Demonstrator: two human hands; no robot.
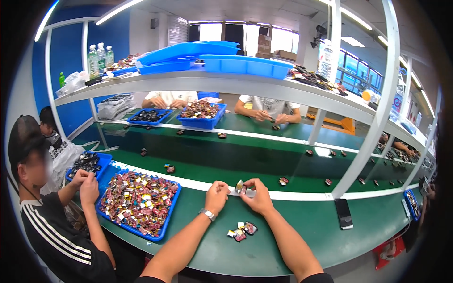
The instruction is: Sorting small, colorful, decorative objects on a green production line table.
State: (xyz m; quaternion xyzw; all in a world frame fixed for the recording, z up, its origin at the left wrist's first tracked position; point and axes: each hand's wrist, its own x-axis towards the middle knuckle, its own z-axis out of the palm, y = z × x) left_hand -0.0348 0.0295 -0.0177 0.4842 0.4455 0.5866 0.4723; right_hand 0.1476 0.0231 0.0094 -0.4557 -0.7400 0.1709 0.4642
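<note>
My left hand (pixel 216 195) and my right hand (pixel 256 195) meet over the white strip at the far edge of the green bench. Together they pinch a small shiny part (pixel 240 187) between the fingertips. A wristwatch (pixel 206 214) sits on my left wrist. A small pile of similar coloured parts (pixel 241 230) lies on the green bench (pixel 302 236) just below my hands. To the left, a blue tray (pixel 164 225) is heaped with several small multicoloured parts.
A person in a black striped shirt (pixel 52 236) works at my left beside another blue tray (pixel 100 166). A dark phone (pixel 343 213) lies at the right. The green conveyor (pixel 226 158) carries scattered parts. Two people sit opposite. Blue bins (pixel 245 65) sit on the overhead shelf.
</note>
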